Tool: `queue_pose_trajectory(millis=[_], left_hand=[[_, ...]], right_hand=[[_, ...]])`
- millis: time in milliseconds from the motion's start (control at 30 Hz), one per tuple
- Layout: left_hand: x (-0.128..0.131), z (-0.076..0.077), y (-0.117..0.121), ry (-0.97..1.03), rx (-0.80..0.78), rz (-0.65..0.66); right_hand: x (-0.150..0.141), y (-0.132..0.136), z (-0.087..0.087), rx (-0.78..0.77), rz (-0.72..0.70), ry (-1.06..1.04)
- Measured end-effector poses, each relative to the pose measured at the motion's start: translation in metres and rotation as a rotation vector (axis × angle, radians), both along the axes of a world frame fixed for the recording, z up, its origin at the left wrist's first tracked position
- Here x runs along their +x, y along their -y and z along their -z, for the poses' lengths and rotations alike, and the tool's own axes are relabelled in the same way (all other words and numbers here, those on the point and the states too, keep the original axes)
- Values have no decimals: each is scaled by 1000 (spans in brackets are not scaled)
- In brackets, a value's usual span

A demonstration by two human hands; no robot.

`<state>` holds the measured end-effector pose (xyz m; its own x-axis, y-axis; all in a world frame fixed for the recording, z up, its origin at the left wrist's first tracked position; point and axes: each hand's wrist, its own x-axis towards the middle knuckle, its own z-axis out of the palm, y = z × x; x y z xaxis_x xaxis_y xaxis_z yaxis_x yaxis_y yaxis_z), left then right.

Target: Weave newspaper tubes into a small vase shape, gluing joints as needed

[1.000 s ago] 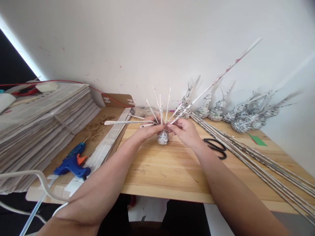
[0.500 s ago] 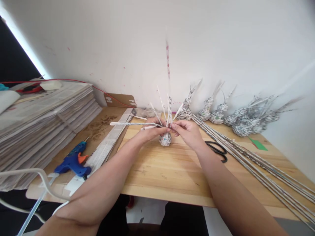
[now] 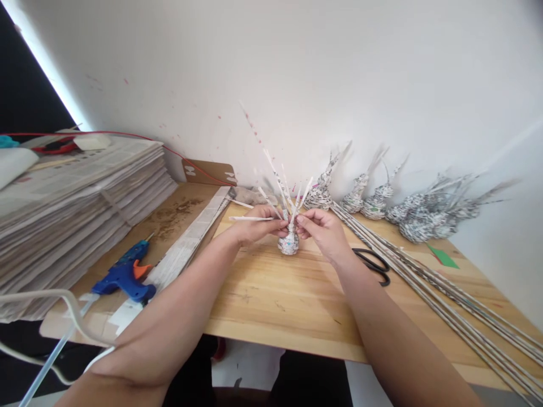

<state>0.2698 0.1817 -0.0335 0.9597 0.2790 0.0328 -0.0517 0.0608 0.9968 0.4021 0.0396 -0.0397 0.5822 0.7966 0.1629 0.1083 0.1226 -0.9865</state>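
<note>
A small gourd-shaped piece woven from rolled newspaper [image 3: 288,244] stands on the wooden table, several paper strips fanning up from its neck. My left hand [image 3: 261,225] is closed round the neck from the left, thumb in front. My right hand [image 3: 318,226] pinches at the neck's right side, thumb and forefinger together near the base of the strips. One long strip with red dots [image 3: 254,133] leans up to the left. The exact grip of the right fingertips is too small to make out fully.
Several similar woven pieces [image 3: 373,202] stand along the wall. Long paper rolls [image 3: 416,277] and black-handled scissors [image 3: 373,260] lie right. On the left are a blue glue gun [image 3: 125,277], newspaper strips [image 3: 186,243] and a tall newspaper stack [image 3: 80,220].
The long dotted strip has swung from upright to leaning left. A strip that stuck out to the left no longer shows there. Both hands stay at the neck.
</note>
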Motion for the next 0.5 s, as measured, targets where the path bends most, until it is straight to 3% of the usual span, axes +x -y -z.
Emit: queue_pose_trajectory(millis=[200,333,500], left_hand=[[2,-1,4,4,17,-117],[5,0,6,0,67,-164],[6,1,10,-2,159,-130]], right_hand=[[-5,2,-1,3,79,309],[-13,4,-4,15,90,371],[-19,6,-8,6,194,440]])
